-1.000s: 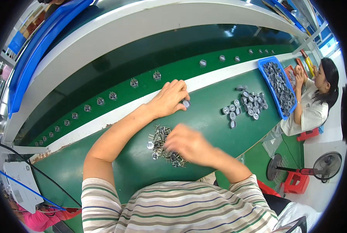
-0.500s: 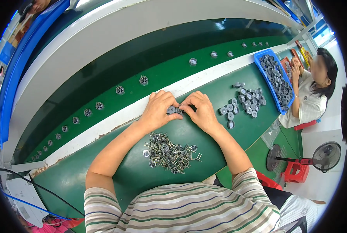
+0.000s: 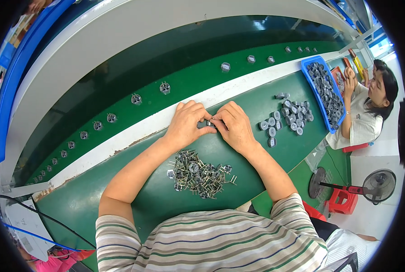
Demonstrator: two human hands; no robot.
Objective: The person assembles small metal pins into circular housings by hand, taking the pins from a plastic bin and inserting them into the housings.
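Observation:
My left hand [image 3: 187,123] grips a small dark grey round housing [image 3: 202,124], mostly hidden by the fingers, just in front of the white rail. Opposite it, my right hand [image 3: 235,127] pinches a small circuit board with shiny metal parts [image 3: 210,123] at the housing; how far it sits inside I cannot tell. Closer to my body lies a loose pile of small circuit boards with metal pins [image 3: 200,176]. To the right of my right hand, several grey round housings [image 3: 293,116] stand and lie in a cluster on the green table [image 3: 239,179].
Beyond the white rail [image 3: 134,138], a green conveyor belt [image 3: 191,76] carries spaced-out round parts. A blue tray [image 3: 306,68] heaped with grey housings stands at the right. Past it sits a co-worker [image 3: 363,109]. A fan [image 3: 378,185] and red stool [image 3: 343,201] are lower right.
My hands have drawn slightly closer together around the housing, and less of it shows between the fingers. On the belt, the parts at the left have shifted slightly leftward. The view has tilted a little.

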